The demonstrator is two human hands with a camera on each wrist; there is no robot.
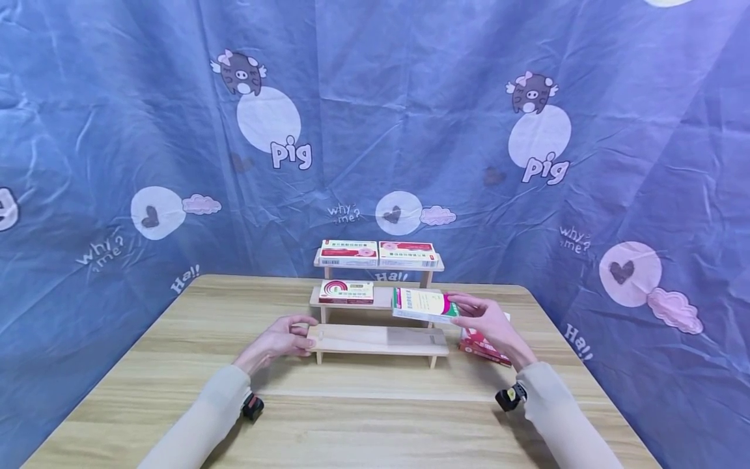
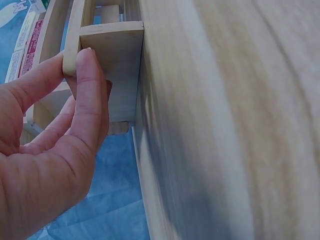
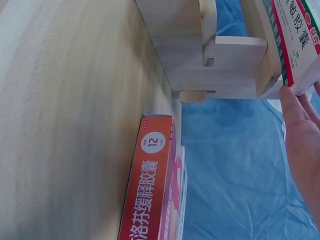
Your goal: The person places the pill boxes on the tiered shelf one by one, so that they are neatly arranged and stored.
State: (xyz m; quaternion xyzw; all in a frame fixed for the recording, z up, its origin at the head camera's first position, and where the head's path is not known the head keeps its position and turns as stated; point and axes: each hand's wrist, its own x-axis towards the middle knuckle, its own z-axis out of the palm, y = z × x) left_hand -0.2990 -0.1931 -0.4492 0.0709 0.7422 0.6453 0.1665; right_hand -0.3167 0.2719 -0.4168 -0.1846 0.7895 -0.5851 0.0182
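Fingers [image 1: 469, 301] and thumb of the right hand [image 1: 491, 324] pinch the right end of a green-and-white box [image 1: 418, 301], spread only as far apart as its width, with the thumb at the near edge and the fingers at the far one. That box is level with the right part of the middle shelf [image 1: 382, 296] of a wooden stand [image 1: 426, 280], slightly tilted; whether it touches the wood, I cannot tell. The left hand [image 1: 282, 339] pinches the left end of the bottom shelf [image 1: 363, 337], its thumb and forefinger on opposite faces of the board. Another box [image 1: 346, 291] lies on the left part of the middle shelf, and two red-and-white boxes [image 1: 349, 253] sit side by side on the top shelf [image 1: 441, 266]. Beside the stand, near the right wrist, red boxes [image 1: 483, 345] lie on the table [image 1: 375, 423], partly hidden by the right hand in the head view.
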